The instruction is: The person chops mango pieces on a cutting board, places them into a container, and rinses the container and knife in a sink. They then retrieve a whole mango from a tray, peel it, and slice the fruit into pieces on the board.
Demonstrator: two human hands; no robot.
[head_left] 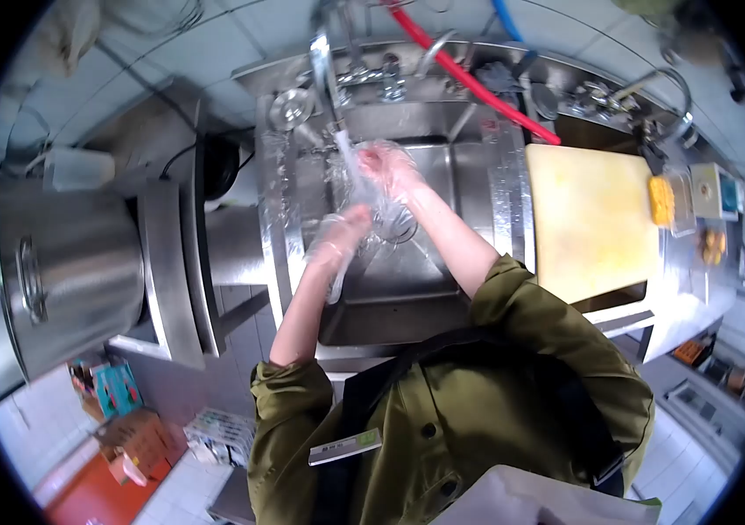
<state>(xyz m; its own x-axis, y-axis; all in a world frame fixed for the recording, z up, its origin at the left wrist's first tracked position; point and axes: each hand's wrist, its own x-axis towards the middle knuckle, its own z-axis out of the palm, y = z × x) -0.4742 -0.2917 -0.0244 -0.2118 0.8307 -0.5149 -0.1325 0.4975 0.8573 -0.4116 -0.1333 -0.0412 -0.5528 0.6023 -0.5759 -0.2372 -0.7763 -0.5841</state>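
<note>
Water runs from the metal faucet point(322, 66) into the steel sink point(399, 297). My right hand point(390, 171), in a clear plastic glove, is under the stream with its fingers curled; water and glare hide what it may hold. Lower and to the left, my left hand point(342, 236), gloved in the same clear plastic, reaches over the left part of the sink. Its fingers are blurred. Behind the hands lies the round drain point(396, 226).
A yellowish cutting board point(591, 223) lies right of the sink, with a yellow sponge point(661, 201) near its edge. The red hose point(477, 85) crosses behind. A large steel pot point(70, 271) stands at the left. Small metal lid point(292, 108) rests at the back left corner.
</note>
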